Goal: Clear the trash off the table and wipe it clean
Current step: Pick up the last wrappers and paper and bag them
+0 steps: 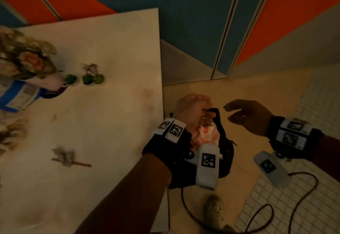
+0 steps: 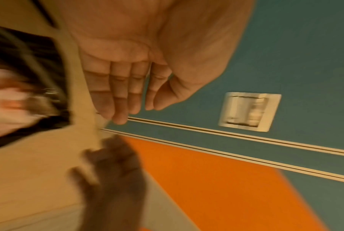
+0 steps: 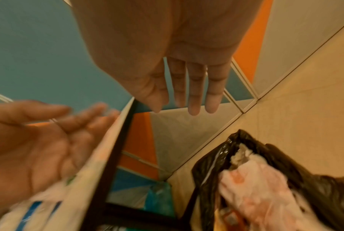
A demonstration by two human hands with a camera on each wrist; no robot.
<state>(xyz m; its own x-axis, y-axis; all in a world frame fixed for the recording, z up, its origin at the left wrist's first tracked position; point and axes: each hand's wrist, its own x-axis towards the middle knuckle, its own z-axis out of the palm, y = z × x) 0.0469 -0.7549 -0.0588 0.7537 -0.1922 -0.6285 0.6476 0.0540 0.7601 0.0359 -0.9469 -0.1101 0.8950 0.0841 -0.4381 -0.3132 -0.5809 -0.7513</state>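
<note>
A black trash bag stands open on the floor beside the table's right edge, with red-stained white tissue inside. My left hand hovers just over the bag's mouth; in the left wrist view the left hand has straight fingers and holds nothing. My right hand hangs to the right of the bag, fingers relaxed and empty, as the right hand also shows in its wrist view. On the table lie a crumpled grey tissue with a stick, a small crumpled scrap and three green round bits.
A flower bouquet in a vase and a blue-and-white packet sit at the table's left. Faint reddish stains mark the tabletop near its right edge. A shoe and cables are on the tiled floor.
</note>
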